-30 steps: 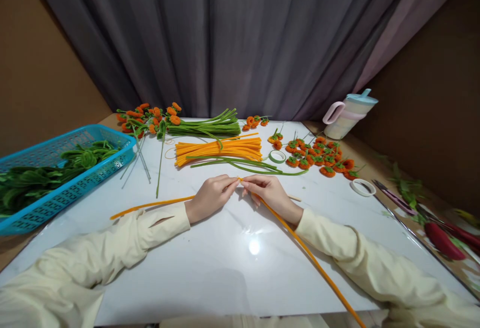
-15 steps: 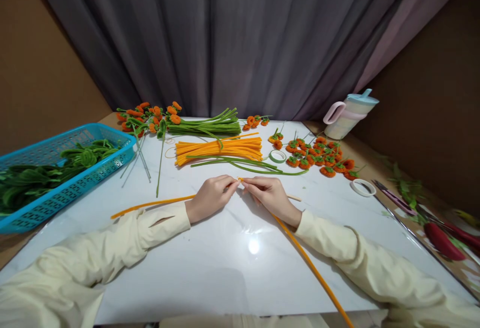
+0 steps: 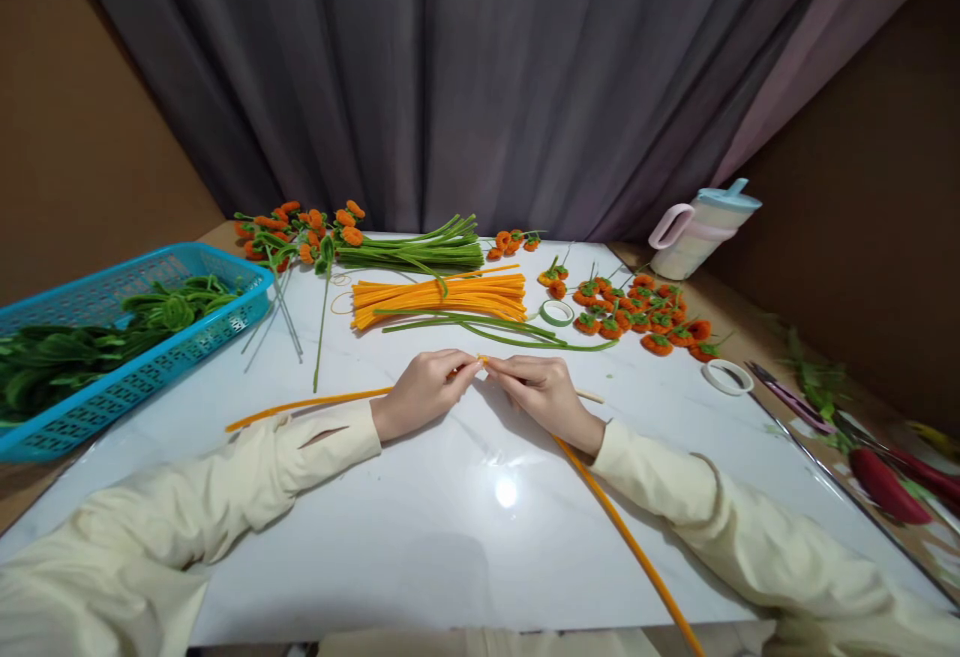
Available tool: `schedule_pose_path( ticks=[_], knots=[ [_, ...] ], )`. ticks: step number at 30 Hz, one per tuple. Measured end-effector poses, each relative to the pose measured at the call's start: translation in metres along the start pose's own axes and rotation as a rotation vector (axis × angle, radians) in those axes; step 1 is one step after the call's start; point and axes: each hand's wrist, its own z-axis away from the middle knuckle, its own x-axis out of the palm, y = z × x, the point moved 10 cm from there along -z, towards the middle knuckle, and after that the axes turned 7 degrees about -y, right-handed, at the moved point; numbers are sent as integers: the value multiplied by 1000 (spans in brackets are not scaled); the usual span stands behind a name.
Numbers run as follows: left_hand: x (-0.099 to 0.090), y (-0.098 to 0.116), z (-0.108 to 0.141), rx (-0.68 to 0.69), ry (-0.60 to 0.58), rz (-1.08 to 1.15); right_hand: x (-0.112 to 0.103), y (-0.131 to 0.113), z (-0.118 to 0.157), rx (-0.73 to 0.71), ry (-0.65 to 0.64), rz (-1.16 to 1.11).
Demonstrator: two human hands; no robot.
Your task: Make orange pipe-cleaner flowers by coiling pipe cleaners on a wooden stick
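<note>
My left hand (image 3: 426, 392) and my right hand (image 3: 549, 397) meet fingertip to fingertip over the middle of the table. Both pinch an orange pipe cleaner (image 3: 626, 527), and a small bit of it shows between the fingers. One orange length runs out to the left behind my left wrist; another slants from under my right hand down past the table's front edge. Whether these are one piece or two is hidden by my hands. A thin pale stick (image 3: 590, 396) pokes out beyond my right hand, and I cannot see whether it is held.
Ahead lie a bundle of orange pipe cleaners (image 3: 439, 299), a green bundle (image 3: 420, 249) and a green tape roll (image 3: 556, 313). Orange fuzzy flowers (image 3: 637, 309) cluster right. A blue basket (image 3: 202, 322) with green leaves stands left, a tumbler (image 3: 694, 237) back right, pliers (image 3: 791, 399) at the right edge.
Almost nothing differs. Both hands keep their pinch on the orange pipe cleaner, with only a tiny shift of the fingertips and a slight shift of the whole view.
</note>
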Motion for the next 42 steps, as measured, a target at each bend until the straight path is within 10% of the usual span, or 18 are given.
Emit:
schedule_pose_path(
  ticks=[10, 42],
  knots=[
    [1, 2, 0, -6, -29, 34, 5, -19, 7, -254, -1, 213],
    [20, -25, -11, -331, -217, 585, -9, 1, 0, 47, 81, -41]
  ],
)
